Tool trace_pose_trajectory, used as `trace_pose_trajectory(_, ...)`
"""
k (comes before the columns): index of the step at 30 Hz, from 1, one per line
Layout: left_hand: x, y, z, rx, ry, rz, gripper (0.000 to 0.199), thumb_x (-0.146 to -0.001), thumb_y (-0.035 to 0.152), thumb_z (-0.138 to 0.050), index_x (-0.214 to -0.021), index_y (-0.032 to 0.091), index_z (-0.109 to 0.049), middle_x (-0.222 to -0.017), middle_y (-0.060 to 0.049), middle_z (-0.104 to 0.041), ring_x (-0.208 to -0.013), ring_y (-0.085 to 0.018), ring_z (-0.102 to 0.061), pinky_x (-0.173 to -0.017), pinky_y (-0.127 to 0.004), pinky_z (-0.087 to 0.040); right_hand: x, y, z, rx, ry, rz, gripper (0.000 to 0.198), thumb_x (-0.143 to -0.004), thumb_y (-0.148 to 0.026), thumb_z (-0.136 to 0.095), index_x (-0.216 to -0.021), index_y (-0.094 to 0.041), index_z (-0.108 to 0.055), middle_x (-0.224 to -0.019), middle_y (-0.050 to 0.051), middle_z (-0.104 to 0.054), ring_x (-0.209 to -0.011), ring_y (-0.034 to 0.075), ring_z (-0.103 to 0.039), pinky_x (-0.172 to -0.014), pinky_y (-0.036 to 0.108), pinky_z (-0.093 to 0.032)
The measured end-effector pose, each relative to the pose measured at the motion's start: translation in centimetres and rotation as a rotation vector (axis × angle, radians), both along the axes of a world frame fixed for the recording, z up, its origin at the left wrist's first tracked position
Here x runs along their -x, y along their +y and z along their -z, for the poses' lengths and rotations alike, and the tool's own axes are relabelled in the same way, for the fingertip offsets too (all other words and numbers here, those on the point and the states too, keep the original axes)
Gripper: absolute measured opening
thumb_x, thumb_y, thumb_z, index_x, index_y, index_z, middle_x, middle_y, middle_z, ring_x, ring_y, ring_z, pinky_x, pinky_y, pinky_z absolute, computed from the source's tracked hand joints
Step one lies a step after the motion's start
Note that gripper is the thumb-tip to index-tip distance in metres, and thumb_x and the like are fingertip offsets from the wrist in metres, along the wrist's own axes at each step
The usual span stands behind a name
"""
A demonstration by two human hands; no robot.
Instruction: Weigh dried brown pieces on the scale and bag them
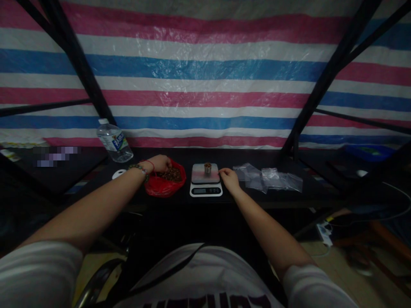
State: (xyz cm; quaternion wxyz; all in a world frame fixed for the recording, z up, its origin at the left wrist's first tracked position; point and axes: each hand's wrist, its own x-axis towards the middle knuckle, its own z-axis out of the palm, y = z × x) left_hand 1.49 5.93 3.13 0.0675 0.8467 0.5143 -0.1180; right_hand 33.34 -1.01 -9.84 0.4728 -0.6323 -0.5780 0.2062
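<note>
My left hand [161, 162] reaches into the far side of a red plastic bag [159, 187], its fingers curled down among small brown pieces [173, 174]. Whatever those fingers hold is hidden. Right of the bag is a white kitchen scale [192, 191] with a display and buttons along its front. A small metal cup [208, 170] stands upright on the scale's plate, filled to the top with similar brown pieces. My right hand [230, 179] rests beside the scale, fingers loosely stretched toward its right edge and holding nothing visible.
Several clear plastic bags [253, 177] lie flat to the right on the black table [205, 203]. A large clear bottle [114, 143] stands back left, near a white round object [118, 173]. Black metal posts [308, 96] flank a striped sheet [205, 77] behind.
</note>
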Motion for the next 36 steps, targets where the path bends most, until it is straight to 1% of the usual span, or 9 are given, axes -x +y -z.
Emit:
trace_pose_trajectory(5,-0.2,-0.3,-0.6,-0.008,0.003,0.013,0.032,-0.066,0.021,-0.053,-0.091,0.021,-0.073,-0.081,-0.001,-0.071,-0.073,-0.015,-0.063,-0.066,-0.021,-0.046,0.1,0.0,-0.1,0.006,0.004,-0.005,0.025,-0.078,-0.031,-0.047,-0.082,-0.020,-0.070,-0.086,0.003,-0.071,-0.081,0.018,-0.063,-0.078,0.028,-0.046)
trace_pose_trajectory(9,-1.1,-0.4,-0.2,0.025,-0.090,0.041,0.031,-0.068,0.027,-0.056,-0.094,0.021,-0.073,-0.083,-0.001,-0.072,-0.072,-0.015,-0.063,-0.064,-0.020,-0.045,0.1,-0.1,-0.2,0.003,-0.009,-0.015,0.025,-0.078,-0.031,-0.048,-0.082,-0.020,-0.070,-0.086,0.003,-0.071,-0.081,0.018,-0.063,-0.077,0.028,-0.046)
trace_pose_trajectory(12,-3.2,-0.7,0.3,0.022,-0.169,0.108,0.033,-0.069,0.030,-0.056,-0.096,0.020,-0.073,-0.086,-0.001,-0.072,-0.075,-0.015,-0.064,-0.066,-0.020,-0.046,0.1,-0.1,-0.2,-0.007,-0.017,-0.011,0.025,-0.079,-0.030,-0.048,-0.082,-0.020,-0.070,-0.086,0.004,-0.071,-0.081,0.018,-0.063,-0.077,0.027,-0.046)
trace_pose_trajectory(14,-5.2,-1.0,0.8,-0.028,-0.227,0.190,0.032,-0.071,0.032,-0.057,-0.096,0.021,-0.073,-0.092,-0.001,-0.073,-0.081,-0.015,-0.064,-0.071,-0.019,-0.045,0.1,-0.1,-0.1,-0.012,-0.016,-0.008,0.024,-0.079,-0.029,-0.047,-0.082,-0.020,-0.070,-0.085,0.004,-0.071,-0.080,0.018,-0.063,-0.076,0.027,-0.046)
trace_pose_trajectory(17,-8.2,-1.8,1.5,-0.113,-0.235,0.247,0.029,-0.072,0.030,-0.057,-0.094,0.020,-0.074,-0.092,-0.003,-0.073,-0.085,-0.016,-0.064,-0.072,-0.019,-0.044,0.2,-0.1,-0.1,-0.013,-0.015,-0.011,0.024,-0.079,-0.029,-0.048,-0.082,-0.020,-0.070,-0.084,0.003,-0.071,-0.079,0.017,-0.063,-0.075,0.027,-0.046)
trace_pose_trajectory(22,-10.9,-2.8,2.6,-0.254,-0.228,0.209,0.026,-0.075,0.025,-0.053,-0.089,0.019,-0.074,-0.088,-0.006,-0.072,-0.082,-0.019,-0.065,-0.071,-0.023,-0.044,0.2,-0.1,-0.3,-0.010,-0.015,-0.006,0.024,-0.079,-0.031,-0.048,-0.081,-0.020,-0.070,-0.081,0.003,-0.071,-0.077,0.017,-0.063,-0.073,0.027,-0.046)
trace_pose_trajectory(27,-11.4,-3.1,3.1,-0.215,-0.239,0.146,0.026,-0.075,0.030,-0.057,-0.092,0.019,-0.072,-0.092,-0.007,-0.072,-0.085,-0.020,-0.065,-0.073,-0.023,-0.045,0.2,-0.2,-0.3,-0.009,-0.034,-0.002,0.025,-0.079,-0.031,-0.048,-0.082,-0.020,-0.070,-0.081,0.003,-0.070,-0.077,0.017,-0.063,-0.072,0.027,-0.045)
trace_pose_trajectory(31,-11.4,-3.3,3.2,-0.193,-0.305,0.085,0.038,-0.072,0.027,-0.061,-0.108,0.018,-0.065,-0.100,-0.007,-0.070,-0.091,-0.019,-0.065,-0.075,-0.022,-0.046,0.1,-0.1,-0.2,-0.016,-0.026,-0.005,0.024,-0.079,-0.031,-0.049,-0.081,-0.020,-0.070,-0.082,0.003,-0.071,-0.078,0.018,-0.063,-0.072,0.027,-0.045)
trace_pose_trajectory(36,-11.4,-3.5,3.3,-0.154,-0.358,0.055,0.049,-0.067,0.029,-0.067,-0.114,0.017,-0.061,-0.103,-0.007,-0.069,-0.093,-0.020,-0.064,-0.075,-0.022,-0.047,0.1,0.0,-0.1,-0.020,-0.011,-0.005,0.023,-0.078,-0.030,-0.049,-0.081,-0.020,-0.070,-0.082,0.003,-0.071,-0.078,0.017,-0.063,-0.073,0.027,-0.045)
